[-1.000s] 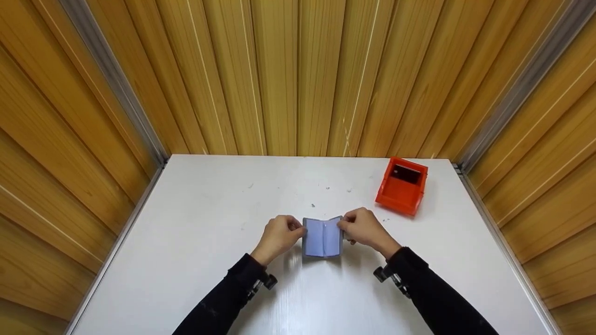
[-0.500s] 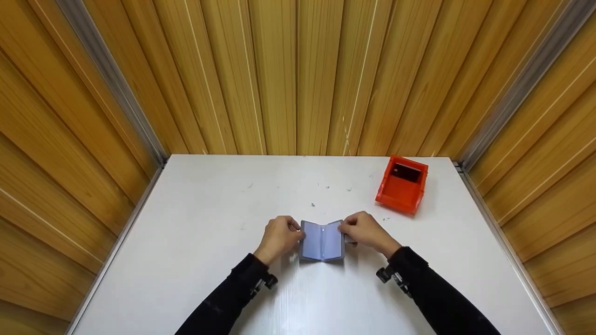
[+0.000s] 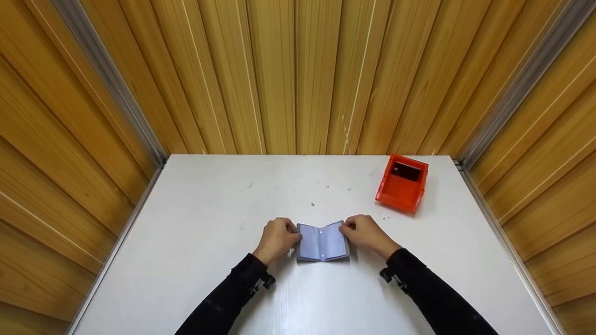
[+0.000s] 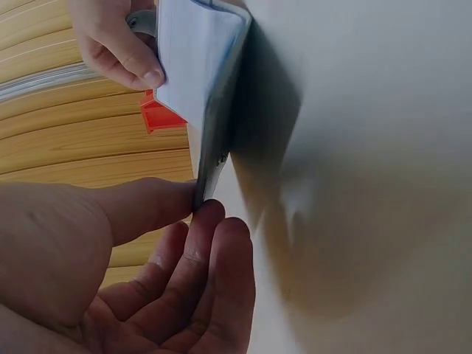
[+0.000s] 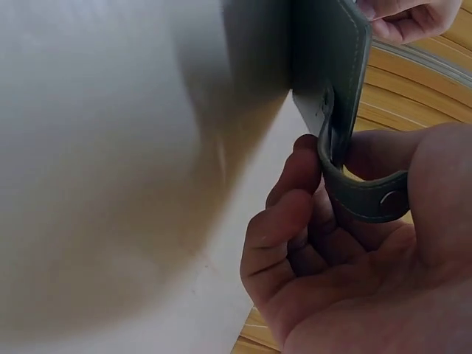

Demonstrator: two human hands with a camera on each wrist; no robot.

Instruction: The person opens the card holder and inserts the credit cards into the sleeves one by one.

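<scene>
The left hand [image 3: 275,239] pinches the edge of the grey card holder [image 3: 309,242] at 9 o'clock, thumb against fingers; the right hand [image 3: 369,232] pinches the opposite edge at 3 o'clock. The card holder is open in a shallow V over the middle of the white table [image 3: 223,204], pale sleeves facing the head camera. A strap [image 5: 354,193] with a round snap curves beside the right palm. A red bin [image 3: 400,193] sits at 2 o'clock. Wood-patterned panels [image 3: 298,79] rise at 12 o'clock.

Pale glare streaks the white table [image 3: 302,298]; wrist views are dim, softly shadowed.
</scene>
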